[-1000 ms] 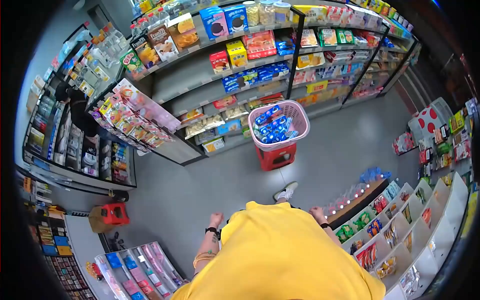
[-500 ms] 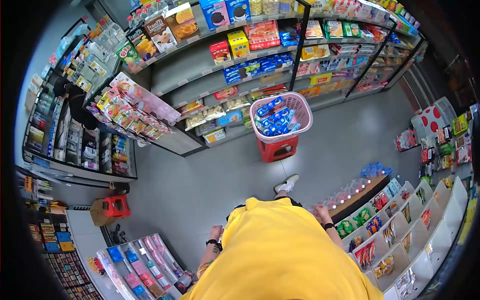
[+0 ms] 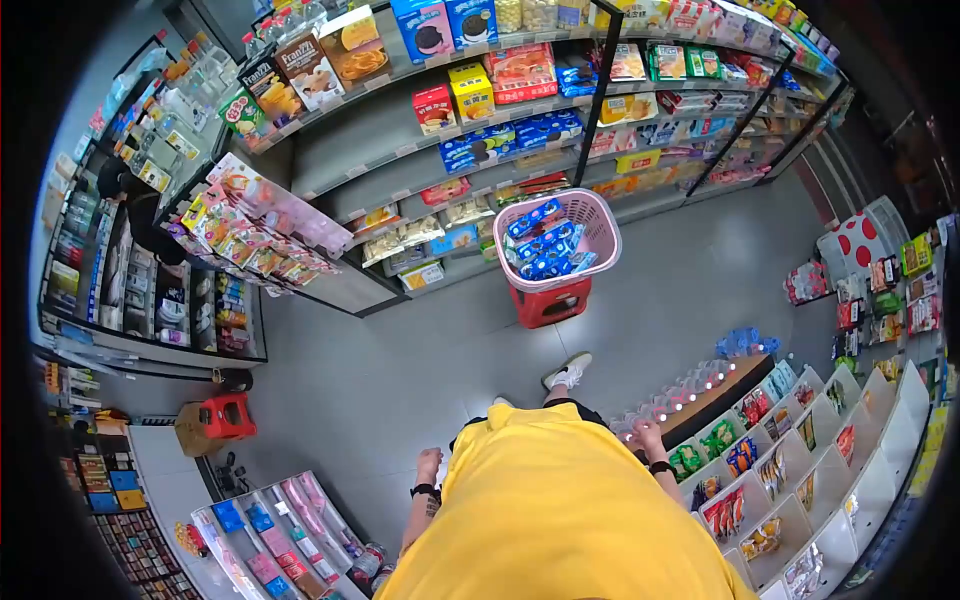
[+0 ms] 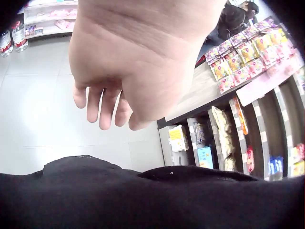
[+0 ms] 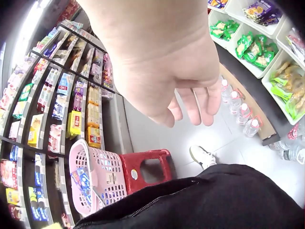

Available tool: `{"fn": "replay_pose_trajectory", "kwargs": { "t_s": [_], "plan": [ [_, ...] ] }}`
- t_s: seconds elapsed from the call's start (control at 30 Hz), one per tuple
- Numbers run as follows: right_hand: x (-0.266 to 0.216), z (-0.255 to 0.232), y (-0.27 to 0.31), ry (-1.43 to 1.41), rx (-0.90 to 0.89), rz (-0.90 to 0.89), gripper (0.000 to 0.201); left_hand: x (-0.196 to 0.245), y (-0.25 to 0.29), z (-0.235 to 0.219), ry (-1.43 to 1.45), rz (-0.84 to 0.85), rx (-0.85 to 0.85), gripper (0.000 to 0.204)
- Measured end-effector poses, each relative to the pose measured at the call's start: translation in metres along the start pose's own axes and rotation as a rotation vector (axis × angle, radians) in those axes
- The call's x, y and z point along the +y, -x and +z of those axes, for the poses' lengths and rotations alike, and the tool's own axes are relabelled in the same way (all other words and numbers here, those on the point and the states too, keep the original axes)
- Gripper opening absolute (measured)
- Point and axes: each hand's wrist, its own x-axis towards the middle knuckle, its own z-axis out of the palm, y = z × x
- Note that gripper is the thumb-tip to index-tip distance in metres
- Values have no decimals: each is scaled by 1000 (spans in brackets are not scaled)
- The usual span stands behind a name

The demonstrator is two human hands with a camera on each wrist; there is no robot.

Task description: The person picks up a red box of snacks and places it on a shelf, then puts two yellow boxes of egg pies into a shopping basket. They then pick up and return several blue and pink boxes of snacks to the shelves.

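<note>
Both hands hang at the person's sides and hold nothing. The left hand (image 4: 128,71) shows its palm side in the left wrist view, fingers loosely bent downward above the tiled floor. In the right wrist view the right hand (image 5: 167,81) hangs the same way, fingers relaxed, nearest to bottles on the floor. Ahead of the person, a pink basket (image 3: 600,232) stands on a red stool (image 3: 552,304). Inside the basket lie several blue snack packs (image 3: 545,245). The person wears a yellow shirt (image 3: 560,500), and one white shoe (image 3: 568,371) shows on the floor.
Curved shelves (image 3: 360,150) of boxed snacks run behind the basket. Slanted bins (image 3: 790,500) of packets stand at the right, with clear bottles (image 3: 690,388) beside them. A low rack (image 3: 285,540) is at the lower left. Another person (image 3: 150,215) stands at the far left.
The view has shifted slightly and the basket appears a little closer below. The hands have swung slightly at the sides; a second shoe tip now shows by the shirt. The basket and packs stay put.
</note>
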Motion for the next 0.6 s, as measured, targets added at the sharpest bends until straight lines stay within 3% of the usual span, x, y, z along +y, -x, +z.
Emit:
{"fn": "replay_pose_trajectory", "kwargs": {
  "t_s": [0.13,0.2,0.27,0.37,0.47,0.57,0.6],
  "plan": [
    [-11,-8,20,35,-49,121,11,27,35,-2,-95,14,-25,20],
    [-10,-8,23,-13,-21,115,13,31,43,0,-123,-39,-9,20],
    [-8,-9,22,-39,-22,95,15,9,36,2,-34,-7,-20,19],
    [-6,-9,19,-47,-53,69,11,12,45,2,-32,19,9,19],
    [-16,-6,22,-14,-77,39,3,38,78,3,-88,38,64,20],
    [-19,-5,26,41,-69,-2,8,0,47,2,157,-16,62,21],
    [-11,-4,20,11,-39,7,12,-16,33,-2,108,16,12,20]
  ]
}}
